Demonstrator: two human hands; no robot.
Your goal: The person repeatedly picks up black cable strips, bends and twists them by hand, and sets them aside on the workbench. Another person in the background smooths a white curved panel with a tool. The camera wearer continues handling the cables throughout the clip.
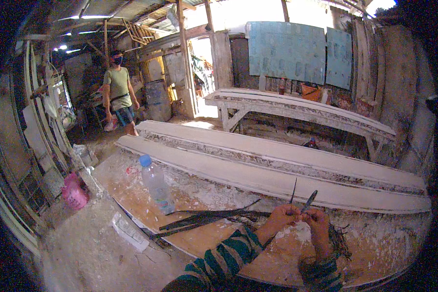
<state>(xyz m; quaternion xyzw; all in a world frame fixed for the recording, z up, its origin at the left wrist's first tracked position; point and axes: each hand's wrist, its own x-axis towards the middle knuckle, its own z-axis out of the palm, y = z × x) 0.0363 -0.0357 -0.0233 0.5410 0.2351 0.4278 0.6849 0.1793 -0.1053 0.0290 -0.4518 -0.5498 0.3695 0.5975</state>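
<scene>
My left hand [283, 218] is closed in a pinch around a thin dark strip [293, 191], whose end sticks up above the fingers. Right beside it, fingertips almost meeting, my right hand [318, 221] is closed on a slim dark blade-like tool [310, 198] that points up and to the right; its exact kind is not clear. Long black strips [204, 220] lie in a loose pile on the worktable [187, 243], left of my hands. A bunch of short dark strips [340, 242] rests by my right wrist.
Two long whitish boards [258, 168] run across the table's far side. A clear plastic bottle [156, 187] with a blue cap stands at the left. Beyond are a white-topped bench [297, 104] and an orange bucket [310, 91]. Another person [119, 92] stands at the far left.
</scene>
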